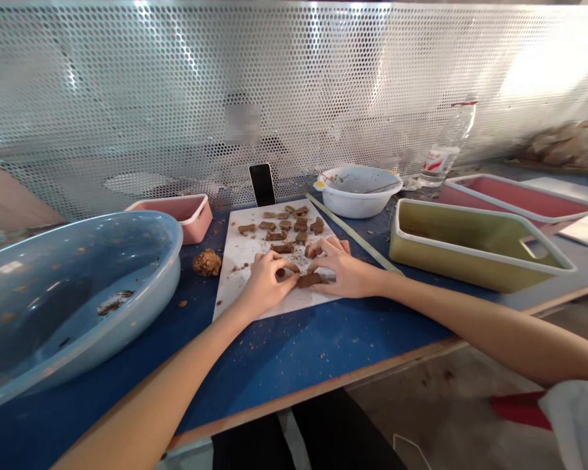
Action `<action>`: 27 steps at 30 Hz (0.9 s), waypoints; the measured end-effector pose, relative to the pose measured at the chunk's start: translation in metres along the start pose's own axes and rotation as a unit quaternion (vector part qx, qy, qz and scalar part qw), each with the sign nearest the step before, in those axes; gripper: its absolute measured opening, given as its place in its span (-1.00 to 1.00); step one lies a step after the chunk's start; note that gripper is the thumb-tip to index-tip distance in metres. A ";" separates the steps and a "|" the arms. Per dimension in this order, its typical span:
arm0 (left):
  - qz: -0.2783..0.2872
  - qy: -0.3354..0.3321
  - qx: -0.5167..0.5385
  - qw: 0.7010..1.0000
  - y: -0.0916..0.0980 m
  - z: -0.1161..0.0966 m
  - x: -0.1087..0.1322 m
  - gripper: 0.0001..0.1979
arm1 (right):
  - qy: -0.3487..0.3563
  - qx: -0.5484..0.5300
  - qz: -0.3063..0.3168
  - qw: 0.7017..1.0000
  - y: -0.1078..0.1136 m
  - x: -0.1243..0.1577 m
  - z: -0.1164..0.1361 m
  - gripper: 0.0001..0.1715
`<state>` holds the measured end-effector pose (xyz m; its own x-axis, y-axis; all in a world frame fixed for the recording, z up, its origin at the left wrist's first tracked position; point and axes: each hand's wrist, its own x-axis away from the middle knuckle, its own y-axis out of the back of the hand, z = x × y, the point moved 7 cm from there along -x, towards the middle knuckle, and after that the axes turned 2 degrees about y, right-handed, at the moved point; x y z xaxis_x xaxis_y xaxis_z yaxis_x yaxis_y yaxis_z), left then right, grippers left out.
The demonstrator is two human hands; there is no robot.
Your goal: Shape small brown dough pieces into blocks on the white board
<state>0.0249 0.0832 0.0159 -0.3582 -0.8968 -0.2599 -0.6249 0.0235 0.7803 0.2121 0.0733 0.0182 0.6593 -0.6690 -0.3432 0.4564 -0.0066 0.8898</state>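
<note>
On a white board (pixel 264 312), my left hand (pixel 267 282) curves its thumb and fingers in a pinch at the left end of a brown clay-like piece (pixel 310 280). My right hand (pixel 340 269) grips the same piece from the right, its fingers bent over it. The piece lies low, at the board's surface; its ends are partly hidden by my fingers. Beyond my hands, several small brown shaped pieces (pixel 276 236) lie spread over the board among crumbs. A rough brown lump (pixel 206 262) sits just left of the board.
A large blue basin (pixel 166 261) stands at left, with a pink bin (pixel 200 225) behind it. A phone (pixel 262 185) leans at the back. To the right are a pale stick (pixel 353 232), a white bowl (pixel 357 203), a green bin (pixel 451 261), a red bin (pixel 529 202) and a bottle (pixel 443 153).
</note>
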 end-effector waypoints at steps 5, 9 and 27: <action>0.001 0.001 0.005 1.000 -0.001 0.000 0.000 -0.84 | 0.000 -0.007 -0.017 1.000 0.000 0.000 -0.003 -0.63; 0.000 0.001 -0.003 1.000 0.000 -0.001 0.000 -0.84 | 0.000 -0.013 -0.016 1.000 -0.001 0.000 -0.004 -0.63; -0.001 0.005 0.006 1.000 0.002 -0.002 0.000 -0.85 | 0.006 -0.029 -0.001 1.000 0.012 0.005 -0.007 -0.71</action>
<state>0.0249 0.0825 0.0185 -0.3493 -0.9014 -0.2559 -0.6342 0.0263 0.7727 0.2249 0.0755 0.0248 0.6655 -0.6596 -0.3494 0.4919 0.0355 0.8699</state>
